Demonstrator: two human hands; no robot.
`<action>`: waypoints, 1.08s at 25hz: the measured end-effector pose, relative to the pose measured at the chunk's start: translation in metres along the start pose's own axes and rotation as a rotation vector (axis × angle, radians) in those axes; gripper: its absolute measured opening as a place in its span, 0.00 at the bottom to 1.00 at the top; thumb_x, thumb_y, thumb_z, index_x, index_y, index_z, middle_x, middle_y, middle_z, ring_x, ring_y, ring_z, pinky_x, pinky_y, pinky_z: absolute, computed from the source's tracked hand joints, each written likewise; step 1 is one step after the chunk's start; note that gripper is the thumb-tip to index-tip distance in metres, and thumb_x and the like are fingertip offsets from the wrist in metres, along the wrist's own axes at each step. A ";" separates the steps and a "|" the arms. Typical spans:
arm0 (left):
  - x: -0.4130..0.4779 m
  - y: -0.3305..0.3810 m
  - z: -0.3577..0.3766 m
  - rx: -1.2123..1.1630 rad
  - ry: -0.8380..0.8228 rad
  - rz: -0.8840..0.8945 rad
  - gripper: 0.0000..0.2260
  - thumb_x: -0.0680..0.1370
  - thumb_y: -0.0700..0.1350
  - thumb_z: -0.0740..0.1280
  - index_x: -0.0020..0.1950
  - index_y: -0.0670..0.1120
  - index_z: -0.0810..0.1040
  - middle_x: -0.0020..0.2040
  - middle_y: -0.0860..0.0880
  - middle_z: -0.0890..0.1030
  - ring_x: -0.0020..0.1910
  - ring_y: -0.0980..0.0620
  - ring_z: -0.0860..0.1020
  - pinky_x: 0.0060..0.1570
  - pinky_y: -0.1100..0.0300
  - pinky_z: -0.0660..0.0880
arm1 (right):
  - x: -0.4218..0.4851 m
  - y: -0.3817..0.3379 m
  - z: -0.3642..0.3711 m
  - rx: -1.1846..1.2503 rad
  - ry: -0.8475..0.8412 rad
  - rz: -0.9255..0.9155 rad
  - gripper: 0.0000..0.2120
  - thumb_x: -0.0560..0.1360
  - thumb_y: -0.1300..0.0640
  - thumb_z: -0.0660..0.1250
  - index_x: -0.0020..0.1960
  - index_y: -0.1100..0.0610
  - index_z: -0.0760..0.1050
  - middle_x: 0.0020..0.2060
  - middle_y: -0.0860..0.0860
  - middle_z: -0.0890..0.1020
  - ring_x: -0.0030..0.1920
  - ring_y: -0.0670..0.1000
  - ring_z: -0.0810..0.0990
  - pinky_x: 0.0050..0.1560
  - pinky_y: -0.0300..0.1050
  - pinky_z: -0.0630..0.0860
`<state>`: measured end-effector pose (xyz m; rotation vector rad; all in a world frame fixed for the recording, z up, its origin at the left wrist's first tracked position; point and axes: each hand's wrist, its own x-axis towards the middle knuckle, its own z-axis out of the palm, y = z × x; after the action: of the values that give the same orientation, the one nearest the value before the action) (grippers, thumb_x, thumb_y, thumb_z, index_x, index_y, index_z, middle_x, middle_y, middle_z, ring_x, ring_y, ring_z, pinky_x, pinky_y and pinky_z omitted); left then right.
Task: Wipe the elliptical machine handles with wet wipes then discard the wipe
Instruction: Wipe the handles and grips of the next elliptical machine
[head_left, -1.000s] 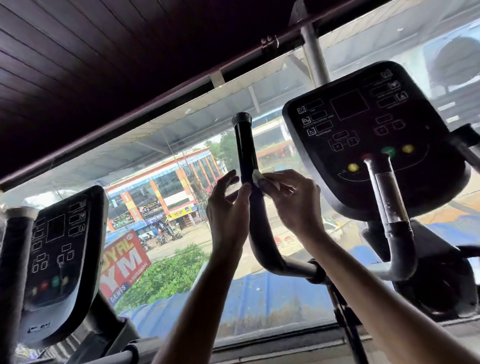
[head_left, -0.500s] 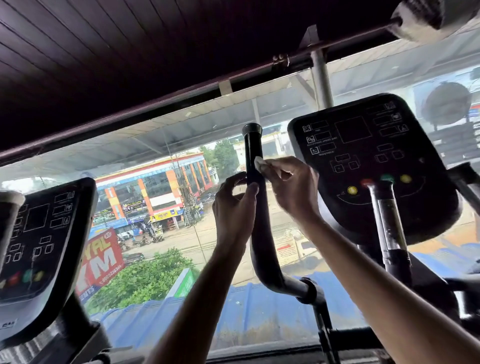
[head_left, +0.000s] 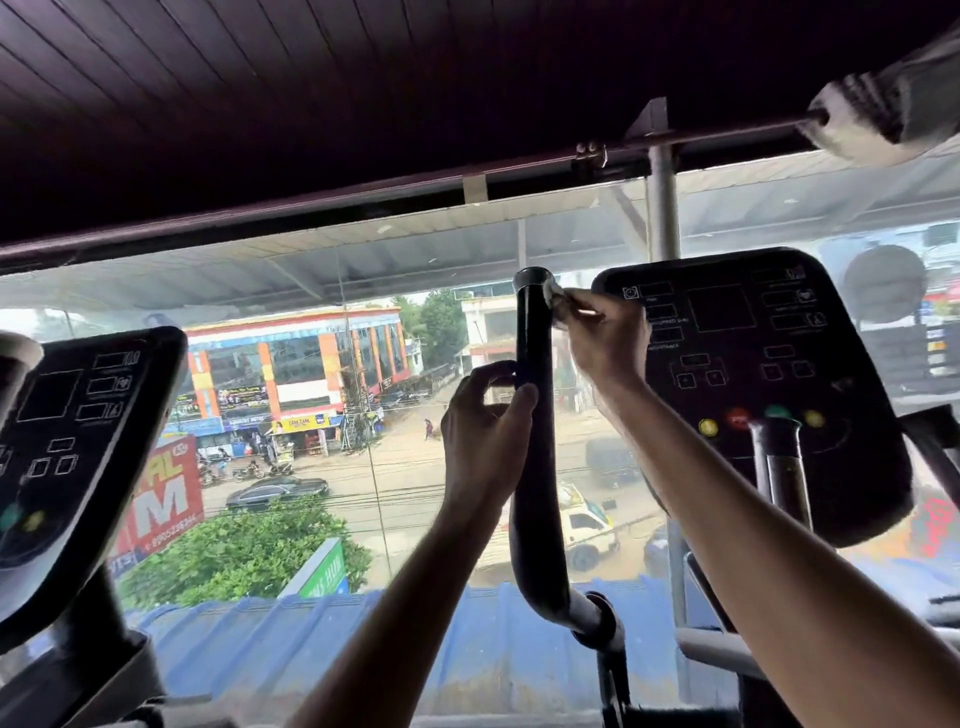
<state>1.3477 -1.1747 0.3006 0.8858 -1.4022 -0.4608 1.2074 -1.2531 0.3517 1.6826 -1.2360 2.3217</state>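
A black curved elliptical handle (head_left: 535, 478) rises in the middle of the view, ending in a round cap near the top. My left hand (head_left: 480, 431) grips the handle about halfway up, thumb and fingers curled round it. Higher up, my right hand (head_left: 605, 338) pinches a small white wet wipe (head_left: 555, 297) and presses it against the handle's right side just below the cap. Most of the wipe is hidden under my fingers.
The machine's black console (head_left: 753, 384) with coloured buttons stands right of the handle, a shorter metal grip (head_left: 779, 467) below it. A second machine's console (head_left: 78, 457) is at the left. A big window (head_left: 363, 415) lies straight ahead, a dark ceiling above.
My right hand has slid the wipe up the handle, from mid-height to just under the cap. My left hand keeps its grip on the handle. The camera has tilted and moved closer.
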 end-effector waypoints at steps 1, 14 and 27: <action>0.000 -0.001 0.001 -0.017 0.000 -0.002 0.11 0.74 0.49 0.70 0.55 0.54 0.84 0.53 0.58 0.86 0.39 0.64 0.83 0.48 0.56 0.81 | 0.007 -0.002 0.002 -0.004 0.004 0.029 0.12 0.76 0.49 0.76 0.54 0.56 0.87 0.39 0.42 0.86 0.34 0.29 0.79 0.37 0.25 0.69; -0.009 -0.019 -0.014 -0.274 -0.073 -0.146 0.18 0.72 0.52 0.70 0.61 0.50 0.83 0.54 0.57 0.85 0.41 0.63 0.83 0.49 0.57 0.80 | 0.024 -0.014 -0.006 -0.238 -0.155 -0.431 0.08 0.77 0.56 0.74 0.54 0.56 0.86 0.47 0.47 0.84 0.46 0.41 0.82 0.51 0.43 0.82; -0.029 -0.038 -0.023 -0.474 -0.207 -0.310 0.16 0.71 0.53 0.69 0.55 0.49 0.86 0.50 0.52 0.88 0.54 0.49 0.85 0.63 0.47 0.79 | 0.009 -0.066 -0.035 -0.667 -0.796 -0.842 0.08 0.77 0.59 0.74 0.55 0.56 0.87 0.47 0.48 0.81 0.46 0.46 0.80 0.52 0.37 0.75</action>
<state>1.3733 -1.1703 0.2549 0.6760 -1.2635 -1.0982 1.2051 -1.1902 0.3936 2.2326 -0.8782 0.6806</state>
